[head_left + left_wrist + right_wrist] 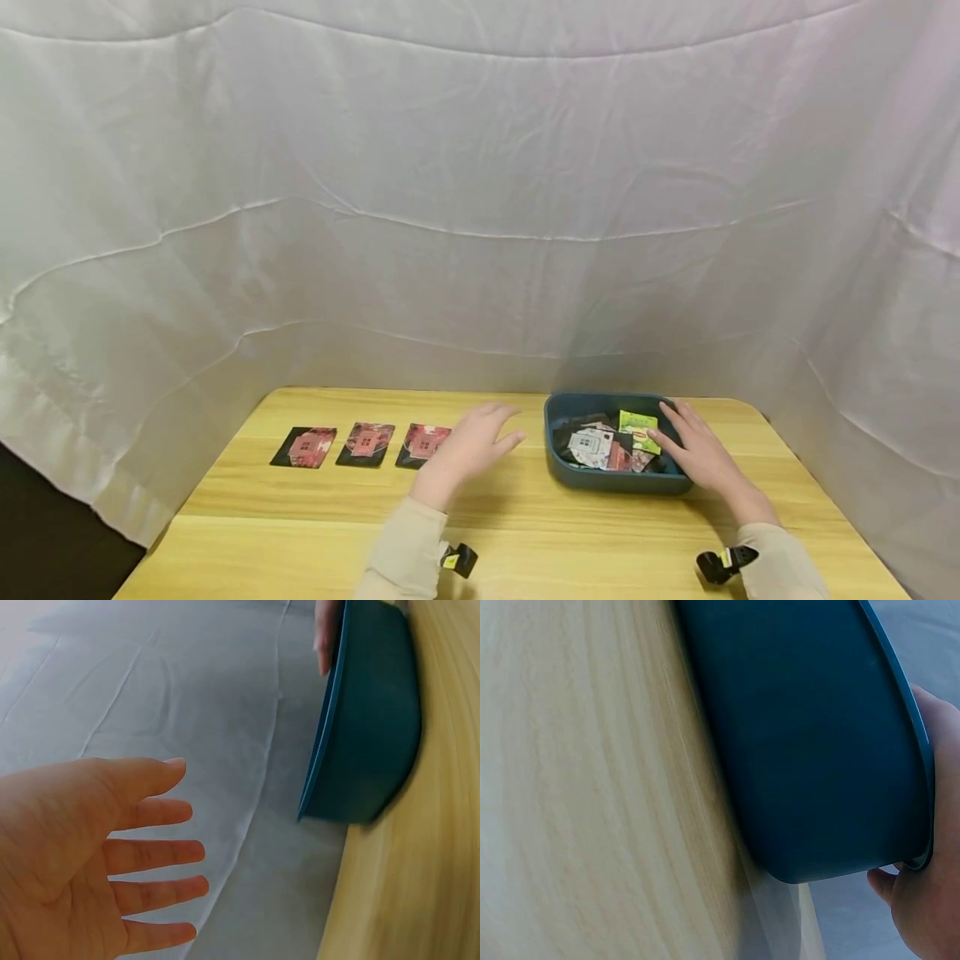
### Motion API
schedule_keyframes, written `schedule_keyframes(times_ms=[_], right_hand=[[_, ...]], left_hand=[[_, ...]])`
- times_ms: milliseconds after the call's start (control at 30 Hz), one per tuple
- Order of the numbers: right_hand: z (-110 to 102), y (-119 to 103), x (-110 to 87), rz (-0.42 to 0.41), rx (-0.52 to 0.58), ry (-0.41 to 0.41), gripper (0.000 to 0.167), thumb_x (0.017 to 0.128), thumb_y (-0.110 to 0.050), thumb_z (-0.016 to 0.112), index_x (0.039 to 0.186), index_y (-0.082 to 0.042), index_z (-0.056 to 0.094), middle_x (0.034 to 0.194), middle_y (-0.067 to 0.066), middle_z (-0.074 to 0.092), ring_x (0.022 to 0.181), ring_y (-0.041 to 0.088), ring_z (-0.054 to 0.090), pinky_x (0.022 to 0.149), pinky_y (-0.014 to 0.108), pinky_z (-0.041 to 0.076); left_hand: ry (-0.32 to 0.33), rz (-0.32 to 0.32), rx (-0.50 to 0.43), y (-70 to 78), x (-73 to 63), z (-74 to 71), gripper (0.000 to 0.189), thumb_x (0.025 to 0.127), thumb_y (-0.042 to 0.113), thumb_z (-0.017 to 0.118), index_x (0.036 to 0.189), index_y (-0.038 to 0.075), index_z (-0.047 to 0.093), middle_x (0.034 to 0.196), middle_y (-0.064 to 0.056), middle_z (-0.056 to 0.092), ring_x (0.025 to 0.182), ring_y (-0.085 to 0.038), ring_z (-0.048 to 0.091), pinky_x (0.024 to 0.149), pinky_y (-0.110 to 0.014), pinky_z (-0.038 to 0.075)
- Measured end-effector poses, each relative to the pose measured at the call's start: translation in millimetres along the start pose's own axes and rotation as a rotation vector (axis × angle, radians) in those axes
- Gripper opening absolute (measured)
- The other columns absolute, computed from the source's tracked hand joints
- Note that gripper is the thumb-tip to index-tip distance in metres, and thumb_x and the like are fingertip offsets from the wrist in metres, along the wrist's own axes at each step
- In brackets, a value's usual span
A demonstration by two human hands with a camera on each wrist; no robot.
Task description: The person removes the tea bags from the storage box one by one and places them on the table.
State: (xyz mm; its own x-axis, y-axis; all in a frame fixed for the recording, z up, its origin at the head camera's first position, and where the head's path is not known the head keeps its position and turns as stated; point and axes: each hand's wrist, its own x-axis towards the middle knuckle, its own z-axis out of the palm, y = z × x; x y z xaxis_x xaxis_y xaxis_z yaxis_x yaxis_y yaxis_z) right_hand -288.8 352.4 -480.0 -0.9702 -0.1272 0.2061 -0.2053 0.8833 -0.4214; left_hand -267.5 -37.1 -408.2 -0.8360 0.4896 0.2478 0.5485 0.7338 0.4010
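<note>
A dark blue plastic bin (600, 479) stands on the table, holding several tea bag sachets. Among them are a yellow-green one (637, 427) and a white patterned one (590, 447). My right hand (705, 454) grips the bin's right end, thumb over the inside and other fingers along the outer wall. My left hand (471, 446) hovers left of the bin with fingers spread and nothing in it; the left wrist view shows its palm. Beside it lie three red-and-black sachets in a row: left (303, 447), middle (365, 443) and right (420, 443), the last partly covered by my left hand.
The wooden table (555, 550) has rounded far corners. A pale grey curtain (480, 208) hangs behind it and along both sides. Both wrists carry small black cameras, the left (460, 560) and the right (725, 564).
</note>
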Motion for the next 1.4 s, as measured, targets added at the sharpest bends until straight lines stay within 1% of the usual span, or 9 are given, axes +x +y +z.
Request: schedule_keyframes(times_ms=[100,267,400,667,867,1000,1200,1300,1400], right_hand=[[1,0,-0.7,0.005,0.002,-0.003,0.079,0.098,-0.053,0.046,0.154,-0.002,0.024,0.159,0.03,0.013,0.146,0.051,0.01,0.11,0.072,0.013],[1,1,-0.5,0.002,0.004,-0.003,0.078,0.099,-0.053,0.046,0.153,-0.001,0.024,0.159,0.03,0.013,0.146,0.051,0.01,0.11,0.072,0.013],[1,1,0.1,0.0,0.006,-0.004,0.078,0.099,-0.053,0.045,0.154,-0.001,0.024,0.159,0.03,0.013,0.145,0.051,0.01,0.11,0.072,0.013],[0,0,0.2,-0.005,0.002,-0.001,0.078,0.099,-0.052,0.046,0.154,-0.002,0.023,0.159,0.031,0.013,0.145,0.051,0.01,0.11,0.072,0.013],[-1,-1,-0.6,-0.004,0.009,-0.003,0.078,0.099,-0.052,0.046,0.154,-0.001,0.023,0.158,0.031,0.013,0.145,0.051,0.01,0.11,0.072,0.013],[-1,-2,-1.0,-0.002,0.007,-0.005,0.077,0.099,-0.052,0.045,0.153,-0.001,0.024,0.158,0.031,0.014,0.145,0.052,0.011,0.11,0.072,0.014],[-1,-2,-1.0,0.004,0.006,-0.006,0.077,0.099,-0.052,0.045,0.153,-0.001,0.024,0.158,0.031,0.013,0.145,0.051,0.01,0.11,0.072,0.013],[-1,-2,-0.5,0.006,0.007,-0.004,0.077,0.099,-0.052,0.046,0.154,-0.002,0.024,0.159,0.03,0.013,0.146,0.051,0.01,0.11,0.072,0.013],[-1,-1,0.1,0.006,0.002,-0.002,0.077,0.099,-0.052,0.045,0.154,-0.002,0.024,0.159,0.03,0.013,0.146,0.051,0.01,0.11,0.072,0.014]], left_hand=[[0.004,0.029,0.015,9.5,10.2,10.8,0.049,0.099,0.039,0.054,0.141,0.013,0.051,0.143,-0.008,0.054,0.134,-0.026,0.05,0.113,-0.042,0.039],[0.018,0.072,0.01,23.6,26.8,29.8,0.05,0.098,0.039,0.056,0.142,0.015,0.05,0.143,-0.008,0.053,0.133,-0.024,0.05,0.112,-0.039,0.04],[0.01,0.085,-0.004,36.1,37.4,42.6,0.051,0.097,0.037,0.059,0.142,0.017,0.05,0.143,-0.006,0.053,0.132,-0.022,0.051,0.111,-0.036,0.041],[-0.056,0.086,0.041,55.9,54.4,70.5,0.052,0.093,0.034,0.066,0.14,0.016,0.053,0.138,-0.004,0.056,0.125,-0.019,0.056,0.104,-0.03,0.047],[-0.109,0.054,0.137,62.9,69.5,90.4,0.05,0.09,0.039,0.068,0.136,0.022,0.057,0.13,0.003,0.063,0.118,-0.013,0.06,0.098,-0.024,0.049],[-0.136,0.033,0.195,65.5,77.7,96.6,0.045,0.087,0.036,0.072,0.129,0.024,0.063,0.123,0.007,0.066,0.113,-0.011,0.062,0.095,-0.023,0.051],[-0.208,0.05,0.26,66.5,87.5,96.6,0.033,0.084,0.024,0.076,0.117,0.024,0.07,0.108,0.011,0.071,0.101,-0.008,0.065,0.087,-0.019,0.051],[-0.251,0.044,0.271,66.8,90.8,95.4,0.03,0.084,0.02,0.074,0.114,0.025,0.071,0.105,0.011,0.071,0.098,-0.007,0.064,0.084,-0.019,0.05],[-0.282,0.044,0.283,67.5,93.2,95.4,0.031,0.085,0.018,0.074,0.114,0.026,0.071,0.105,0.011,0.07,0.097,-0.007,0.063,0.084,-0.019,0.05]])
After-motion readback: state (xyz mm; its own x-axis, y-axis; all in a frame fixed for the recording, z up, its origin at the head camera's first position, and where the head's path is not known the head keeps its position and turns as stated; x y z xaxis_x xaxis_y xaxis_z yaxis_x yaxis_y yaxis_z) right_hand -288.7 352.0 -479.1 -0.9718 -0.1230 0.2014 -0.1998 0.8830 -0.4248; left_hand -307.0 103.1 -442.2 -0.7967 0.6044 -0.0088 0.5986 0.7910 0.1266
